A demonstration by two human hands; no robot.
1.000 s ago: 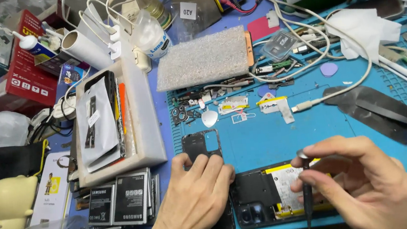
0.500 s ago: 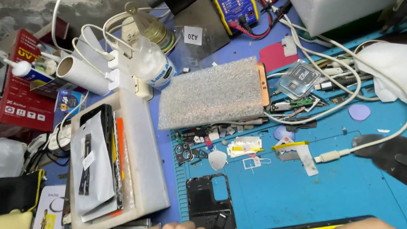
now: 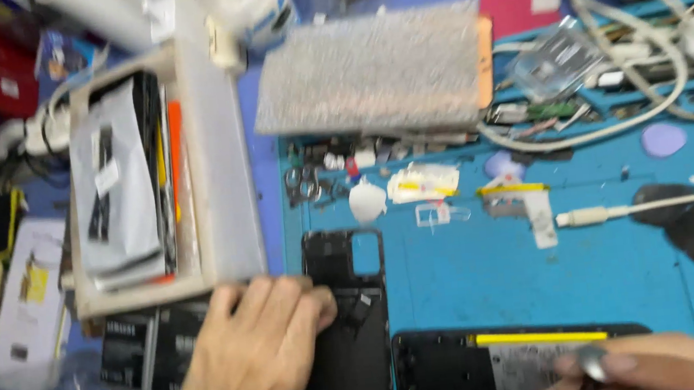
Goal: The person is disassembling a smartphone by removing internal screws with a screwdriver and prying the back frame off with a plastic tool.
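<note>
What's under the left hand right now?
The left hand rests on a black phone back cover lying on the blue mat. Whatever sits beneath the palm is hidden.

Left hand flat on black phone frame; right hand on opened phone, blue mat.

A grey, rough-textured rectangular pad with an orange end is lying at the top of the blue work mat; a shallow white tray holding black panels and paper sheets is sitting just left of the mat; white cables are trailing across the upper right; small pale stickers and metal scraps are lying scattered below the pad; a lilac round disc is resting near the right edge; flat black battery packs are lying below the tray.
</note>
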